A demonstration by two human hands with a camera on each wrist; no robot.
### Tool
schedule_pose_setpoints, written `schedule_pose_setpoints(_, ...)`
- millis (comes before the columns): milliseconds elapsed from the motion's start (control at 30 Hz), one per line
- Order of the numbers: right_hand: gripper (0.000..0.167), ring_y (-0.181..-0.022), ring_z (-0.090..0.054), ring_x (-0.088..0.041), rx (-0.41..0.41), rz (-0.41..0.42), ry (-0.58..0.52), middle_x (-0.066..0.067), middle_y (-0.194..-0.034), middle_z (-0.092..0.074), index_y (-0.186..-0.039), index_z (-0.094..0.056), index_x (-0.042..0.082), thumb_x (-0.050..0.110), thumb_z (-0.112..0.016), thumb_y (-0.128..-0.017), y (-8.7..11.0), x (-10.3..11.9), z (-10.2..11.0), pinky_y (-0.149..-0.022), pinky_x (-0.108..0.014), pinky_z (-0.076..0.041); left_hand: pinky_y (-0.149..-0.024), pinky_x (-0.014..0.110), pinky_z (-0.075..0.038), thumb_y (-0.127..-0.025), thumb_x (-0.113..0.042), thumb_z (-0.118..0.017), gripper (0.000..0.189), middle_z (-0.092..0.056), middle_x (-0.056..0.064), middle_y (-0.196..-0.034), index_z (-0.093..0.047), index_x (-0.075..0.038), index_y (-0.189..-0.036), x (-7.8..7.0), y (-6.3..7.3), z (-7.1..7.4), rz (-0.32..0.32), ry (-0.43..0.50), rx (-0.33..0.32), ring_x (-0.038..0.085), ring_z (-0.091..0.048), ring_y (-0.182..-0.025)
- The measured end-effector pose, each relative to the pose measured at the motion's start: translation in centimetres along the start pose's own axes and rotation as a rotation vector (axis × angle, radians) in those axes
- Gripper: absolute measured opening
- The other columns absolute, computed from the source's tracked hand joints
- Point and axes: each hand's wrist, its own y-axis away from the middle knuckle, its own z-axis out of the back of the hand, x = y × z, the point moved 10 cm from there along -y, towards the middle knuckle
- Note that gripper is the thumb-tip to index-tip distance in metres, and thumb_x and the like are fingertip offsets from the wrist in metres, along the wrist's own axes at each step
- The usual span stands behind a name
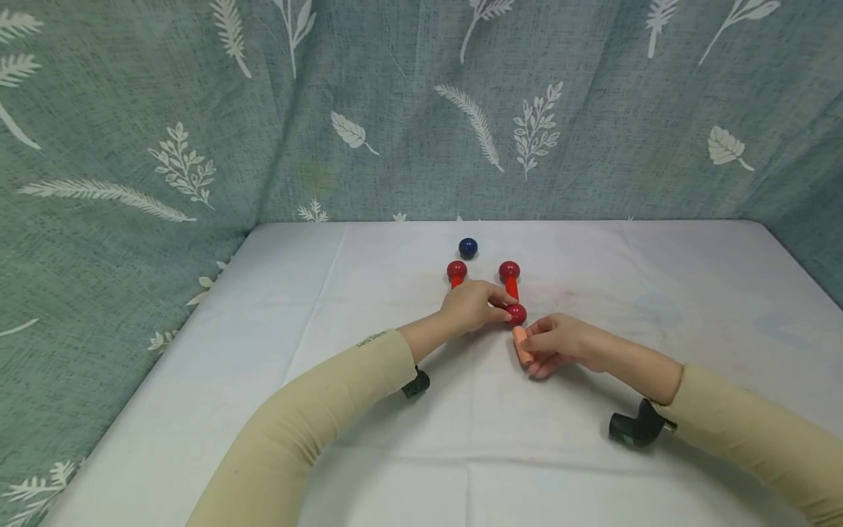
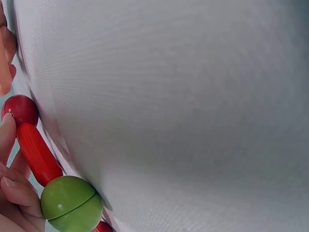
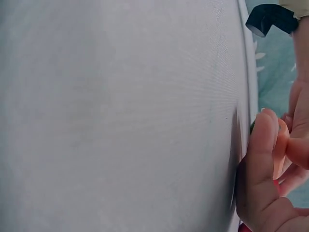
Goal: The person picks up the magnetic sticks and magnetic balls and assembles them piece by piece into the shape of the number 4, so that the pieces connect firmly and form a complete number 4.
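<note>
My left hand (image 1: pixel 470 306) holds a small red ball (image 1: pixel 516 315) between thumb and fingers, low over the table. A red rod (image 1: pixel 511 290) runs from this ball to another red ball (image 1: pixel 509 271) farther back. My right hand (image 1: pixel 560 344) pinches an orange rod (image 1: pixel 522 345), one end pointing at the held ball, with a small gap between. In the left wrist view a green ball (image 2: pixel 71 205) sits by my left fingers at the end of a red rod (image 2: pixel 39 155); the head view hides it behind the left hand.
Another red ball (image 1: pixel 456 270) with a red rod, partly covered by my left hand, lies to the left. Behind stands a dark blue ball (image 1: pixel 468 247). A white cloth covers the table (image 1: pixel 369 476); a patterned green curtain (image 1: pixel 408 132) hangs along its back and left.
</note>
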Motion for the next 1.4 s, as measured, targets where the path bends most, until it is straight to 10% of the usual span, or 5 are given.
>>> schedule_pose_setpoints(733, 0.029, -0.072, -0.069, -0.019, 0.033, -0.063, -0.155, -0.011, -0.08, -0.069, -0.111, -0.042, -0.006, 0.011, -0.054, -0.09, -0.9, -0.1, 0.1, -0.07, -0.03, -0.054, -0.076, 0.022, -0.041, -0.081, -0.027, -0.069, 0.027, -0.066, -0.01, -0.108, -0.069, -0.026, -0.108, 0.1, -0.1, 0.0, 0.01, 0.011, 0.005, 0.007, -0.055, -0.093)
schedule_pose_setpoints(1400, 0.03, -0.057, -0.063, -0.013, 0.011, -0.099, 0.06, -0.005, -0.068, -0.063, -0.101, -0.052, -0.003, 0.025, -0.056, -0.091, -1.1, -0.5, 0.9, -0.061, -0.027, -0.053, -0.078, 0.021, -0.043, -0.081, -0.026, -0.069, 0.027, -0.067, -0.009, -0.107, -0.069, -0.025, -0.108, 0.0, 0.2, 0.0, 0.005, 0.017, 0.001, 0.007, -0.056, -0.096)
